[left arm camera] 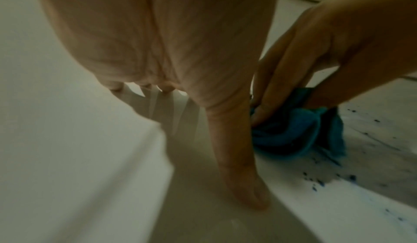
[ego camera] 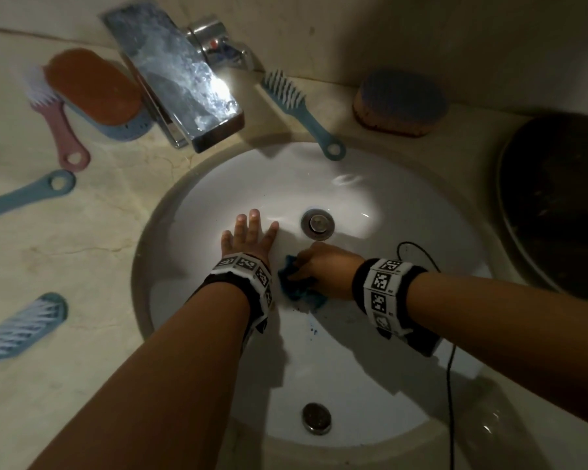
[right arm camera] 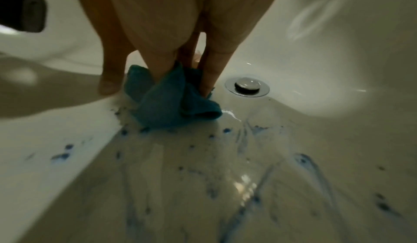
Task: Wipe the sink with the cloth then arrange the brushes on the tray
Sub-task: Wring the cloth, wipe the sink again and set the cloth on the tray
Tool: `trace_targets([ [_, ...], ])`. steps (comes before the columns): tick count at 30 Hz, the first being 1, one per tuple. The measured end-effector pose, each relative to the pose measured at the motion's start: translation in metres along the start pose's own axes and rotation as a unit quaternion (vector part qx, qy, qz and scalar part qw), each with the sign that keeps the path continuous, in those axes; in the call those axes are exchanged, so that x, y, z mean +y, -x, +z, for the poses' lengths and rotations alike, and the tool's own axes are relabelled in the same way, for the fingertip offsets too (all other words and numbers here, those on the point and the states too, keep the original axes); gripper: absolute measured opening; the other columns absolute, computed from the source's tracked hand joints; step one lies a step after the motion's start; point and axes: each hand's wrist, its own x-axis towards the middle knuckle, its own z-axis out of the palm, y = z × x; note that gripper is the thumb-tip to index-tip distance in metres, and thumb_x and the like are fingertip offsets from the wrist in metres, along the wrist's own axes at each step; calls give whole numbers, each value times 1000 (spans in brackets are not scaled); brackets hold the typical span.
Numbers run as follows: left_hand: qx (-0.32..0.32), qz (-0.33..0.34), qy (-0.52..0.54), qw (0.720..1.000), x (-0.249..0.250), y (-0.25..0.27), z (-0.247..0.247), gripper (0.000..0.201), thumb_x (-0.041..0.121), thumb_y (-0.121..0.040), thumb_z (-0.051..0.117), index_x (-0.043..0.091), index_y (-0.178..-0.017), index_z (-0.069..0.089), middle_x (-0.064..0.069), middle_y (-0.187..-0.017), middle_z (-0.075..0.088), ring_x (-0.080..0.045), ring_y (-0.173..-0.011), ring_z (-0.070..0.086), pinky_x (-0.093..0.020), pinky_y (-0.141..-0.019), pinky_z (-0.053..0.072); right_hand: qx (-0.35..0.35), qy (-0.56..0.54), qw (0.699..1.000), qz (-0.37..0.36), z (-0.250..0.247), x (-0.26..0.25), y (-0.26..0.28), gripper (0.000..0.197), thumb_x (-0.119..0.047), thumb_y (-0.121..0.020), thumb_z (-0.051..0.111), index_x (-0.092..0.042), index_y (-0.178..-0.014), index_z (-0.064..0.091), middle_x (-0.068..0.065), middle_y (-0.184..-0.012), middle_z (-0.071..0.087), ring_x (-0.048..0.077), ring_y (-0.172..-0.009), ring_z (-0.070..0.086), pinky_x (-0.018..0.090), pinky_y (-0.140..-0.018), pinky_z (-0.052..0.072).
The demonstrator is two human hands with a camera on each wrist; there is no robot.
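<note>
My left hand point(ego camera: 250, 228) lies flat on the white sink point(ego camera: 404, 184), fingers straight and spread, left of the drain point(ego camera: 318, 223). Beside it, my right hand point(ego camera: 306, 273) grips a bunched blue cloth point(ego camera: 301, 290) and presses it onto the basin floor. In the right wrist view the fingers point(right arm camera: 210, 72) dig into the cloth point(right arm camera: 167, 104) next to the drain point(right arm camera: 247, 84). Blue smears point(right arm camera: 304, 159) streak the basin in front of the cloth. The left wrist view shows my left thumb point(left arm camera: 239, 166) on the basin, touching the cloth point(left arm camera: 293, 132).
Several brushes lie on the counter: a pink one point(ego camera: 60, 123) and an orange-backed one point(ego camera: 95, 93) at the back left, two blue ones point(ego camera: 28, 198) point(ego camera: 21, 330) at the left, a teal one point(ego camera: 299, 110) behind the sink. A sponge brush point(ego camera: 399, 103) and a dark round tray point(ego camera: 557, 198) are at the right. The tap point(ego camera: 177, 83) overhangs the basin.
</note>
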Motion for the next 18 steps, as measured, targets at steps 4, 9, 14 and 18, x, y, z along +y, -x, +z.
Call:
trace_targets([
  [4, -10, 1, 4, 1000, 0, 2, -1, 124, 34, -68, 79, 31, -147, -17, -8, -150, -36, -30, -141, -27, -48, -118, -6, 15, -32, 999, -5, -6, -6, -17, 36, -14, -92, 53, -18, -128, 58, 6, -130, 57, 25, -117, 54, 31, -101, 42],
  [9, -5, 5, 11, 1000, 0, 4, -3, 117, 47, -73, 72, 31, -147, -17, -8, -151, -34, -29, -141, -26, -47, -119, -5, 16, 4, 993, -116, 8, -19, -10, 34, -17, -88, 62, -18, -122, 63, 5, -127, 59, 28, -114, 54, 28, -96, 39],
  [14, -6, 7, -3, 1000, -1, 2, -1, 135, 34, -60, 86, 32, -146, -19, -7, -150, -37, -29, -141, -27, -46, -118, -8, -73, 36, 992, -98, -9, -4, 2, 31, -12, -88, 60, -15, -119, 65, 4, -128, 59, 24, -116, 53, 21, -98, 36],
  [18, -1, 6, 2, 1000, -2, 2, 0, 135, 33, -59, 86, 32, -146, -18, -7, -149, -37, -29, -141, -28, -47, -118, -8, -23, -59, 997, -50, -16, -2, 7, 30, -10, -88, 59, -16, -116, 67, 2, -121, 64, 20, -111, 58, 21, -99, 40],
])
